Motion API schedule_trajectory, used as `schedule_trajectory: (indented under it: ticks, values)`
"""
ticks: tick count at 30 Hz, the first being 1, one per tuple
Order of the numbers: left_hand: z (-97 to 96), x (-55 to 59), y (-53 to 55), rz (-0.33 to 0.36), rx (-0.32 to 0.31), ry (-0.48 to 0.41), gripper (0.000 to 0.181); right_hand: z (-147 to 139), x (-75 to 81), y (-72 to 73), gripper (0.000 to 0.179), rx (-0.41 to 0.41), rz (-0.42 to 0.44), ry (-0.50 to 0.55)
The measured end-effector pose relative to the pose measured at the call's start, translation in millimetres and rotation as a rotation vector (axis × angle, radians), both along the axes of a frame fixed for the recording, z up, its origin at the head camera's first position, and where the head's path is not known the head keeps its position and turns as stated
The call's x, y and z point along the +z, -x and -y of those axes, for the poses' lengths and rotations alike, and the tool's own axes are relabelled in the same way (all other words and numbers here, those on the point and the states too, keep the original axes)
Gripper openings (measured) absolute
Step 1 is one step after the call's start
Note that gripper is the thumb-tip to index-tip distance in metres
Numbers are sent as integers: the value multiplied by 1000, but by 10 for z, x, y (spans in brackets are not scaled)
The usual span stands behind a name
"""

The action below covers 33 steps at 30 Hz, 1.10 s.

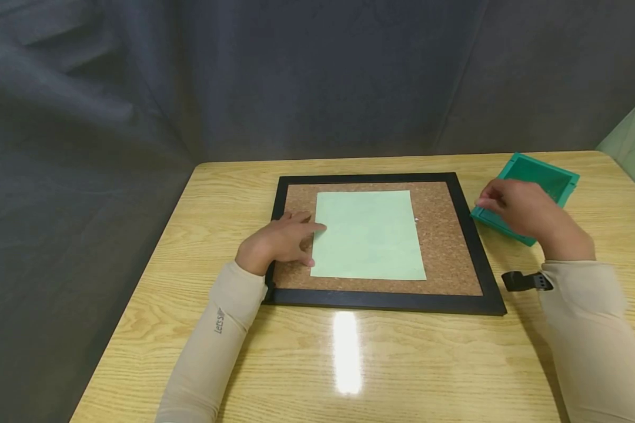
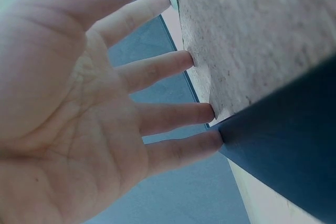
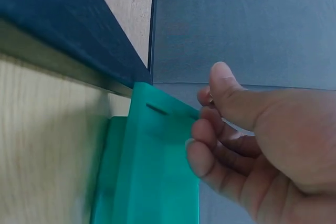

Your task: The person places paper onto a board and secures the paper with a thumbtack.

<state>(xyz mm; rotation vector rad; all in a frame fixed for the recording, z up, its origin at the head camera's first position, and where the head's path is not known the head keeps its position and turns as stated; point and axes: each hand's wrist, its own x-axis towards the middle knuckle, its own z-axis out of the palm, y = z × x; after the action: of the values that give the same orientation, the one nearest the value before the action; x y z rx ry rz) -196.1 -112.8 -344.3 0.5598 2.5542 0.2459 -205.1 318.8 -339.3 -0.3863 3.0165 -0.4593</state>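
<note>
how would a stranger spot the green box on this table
On the wooden table lies a black-framed corkboard. Just past its right edge, partly hidden behind the right hand in the head view, sits the open box. It is deep green and hollow, unlike the flat, pale green paper on the board.

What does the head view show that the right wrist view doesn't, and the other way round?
Only the head view: the left hand with its index fingertip on the green paper, the paper's full sheet, and both forearms in their sleeves.

Only the right wrist view: a small shiny bit between thumb and finger of the right hand, too small to name.

Both: that right hand, the green box, the cork and its black frame, the table and the dark cloth.
</note>
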Motion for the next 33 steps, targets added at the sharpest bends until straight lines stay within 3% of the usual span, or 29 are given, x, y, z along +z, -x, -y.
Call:
schedule_trajectory:
  ticks: [4, 8, 17, 33]
  values:
    - [-4, 4, 1, -6, -1, 7, 84, 5, -19, 10, 27, 8, -3, -5]
    - [-8, 5, 1, -10, -2, 14, 85, 67, -57, 8, 16, 70, -8, -19]
    - [-11, 9, -7, -12, -2, 25, 85, 302, -179, 8, 9, 209, 88, -50]
    - [-7, 17, -11, -5, -6, 17, 84, 249, -135, -1, 7, 201, 101, -61]
